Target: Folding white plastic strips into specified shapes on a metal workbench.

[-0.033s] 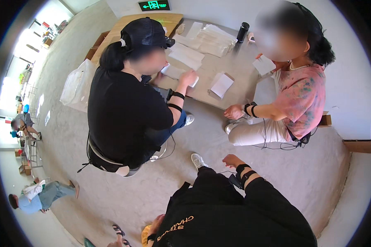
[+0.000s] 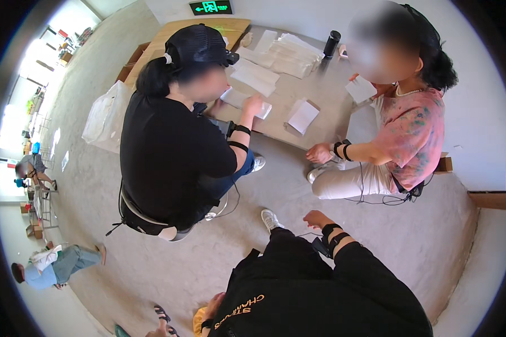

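Note:
My right hand (image 2: 316, 219), with black straps round the wrist and forearm, hangs over the grey floor beside my black-clothed leg. Its fingers are loosely bent and apart, with nothing visible in them. At the lower edge, my left hand (image 2: 215, 305) shows only in part beside my black top, a dark band at its wrist. Something yellow (image 2: 199, 320) lies right against it; whether the hand touches or holds this is unclear, as its fingers are hidden.
Two seated co-workers handle white sheets (image 2: 361, 90) at a grey table (image 2: 337, 104). Stacked white sheets (image 2: 295, 54), a folded white piece (image 2: 303, 117) and a black bottle (image 2: 331, 44) stand on it. A white bag (image 2: 104, 117) is at left; cables trail near the stools.
The left co-worker's hand at the table has shifted very slightly. The walking person at far left has moved a little. My own hands keep their places.

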The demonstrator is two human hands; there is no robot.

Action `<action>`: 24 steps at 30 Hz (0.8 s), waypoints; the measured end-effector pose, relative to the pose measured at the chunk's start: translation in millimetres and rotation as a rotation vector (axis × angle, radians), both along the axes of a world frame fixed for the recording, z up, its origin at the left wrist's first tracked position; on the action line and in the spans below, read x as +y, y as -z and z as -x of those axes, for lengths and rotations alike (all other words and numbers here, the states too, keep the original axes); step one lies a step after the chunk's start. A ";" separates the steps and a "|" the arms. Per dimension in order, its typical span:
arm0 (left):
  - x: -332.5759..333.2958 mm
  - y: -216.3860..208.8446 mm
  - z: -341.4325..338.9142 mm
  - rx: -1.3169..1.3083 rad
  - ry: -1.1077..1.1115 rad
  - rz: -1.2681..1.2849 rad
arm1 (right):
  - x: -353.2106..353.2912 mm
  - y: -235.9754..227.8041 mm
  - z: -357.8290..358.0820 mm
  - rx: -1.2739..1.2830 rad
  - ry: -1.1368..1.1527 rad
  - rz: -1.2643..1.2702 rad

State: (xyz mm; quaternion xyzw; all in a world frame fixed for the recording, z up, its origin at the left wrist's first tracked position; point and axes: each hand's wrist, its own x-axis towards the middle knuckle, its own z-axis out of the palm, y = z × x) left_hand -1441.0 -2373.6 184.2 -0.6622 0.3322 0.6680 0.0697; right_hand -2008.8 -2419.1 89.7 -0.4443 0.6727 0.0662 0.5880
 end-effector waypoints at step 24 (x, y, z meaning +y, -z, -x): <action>-10.5 -1.7 3.3 0.111 -0.078 -0.018 | -9.7 2.9 -2.0 -0.040 0.243 -0.026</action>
